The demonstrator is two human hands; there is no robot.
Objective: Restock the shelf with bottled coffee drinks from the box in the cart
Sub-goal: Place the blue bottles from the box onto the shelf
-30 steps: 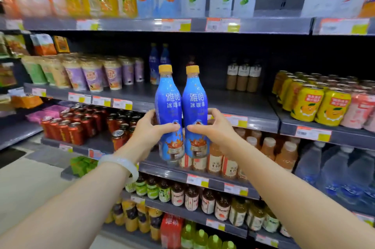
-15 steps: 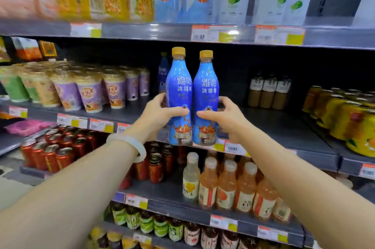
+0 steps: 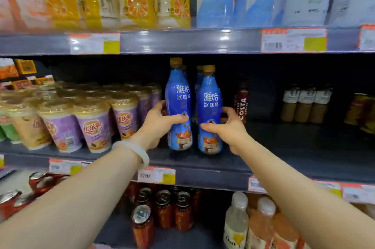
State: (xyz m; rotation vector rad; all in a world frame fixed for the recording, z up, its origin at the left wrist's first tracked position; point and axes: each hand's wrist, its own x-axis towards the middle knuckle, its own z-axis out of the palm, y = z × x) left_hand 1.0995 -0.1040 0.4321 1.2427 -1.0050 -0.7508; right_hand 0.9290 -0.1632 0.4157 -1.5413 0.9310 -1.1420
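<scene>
Gripping one blue coffee bottle apiece, the person is setting a pair onto the dark shelf, in the gap between the purple-lidded cups on the left and a dark red bottle on the right. The left hand curls round the waist of the left bottle, thumb across the front of the label and fingers behind; its base looks to be on or just above the shelf. Just beside it, the right hand wraps the right bottle at the same height. More blue bottles stand behind them. These look full, so fairly heavy for their size, with stiff plastic walls under a glossy sleeve that may slip in a loose grip. The narrowed middle seems the sensible hold: low enough to keep each tall bottle upright.
</scene>
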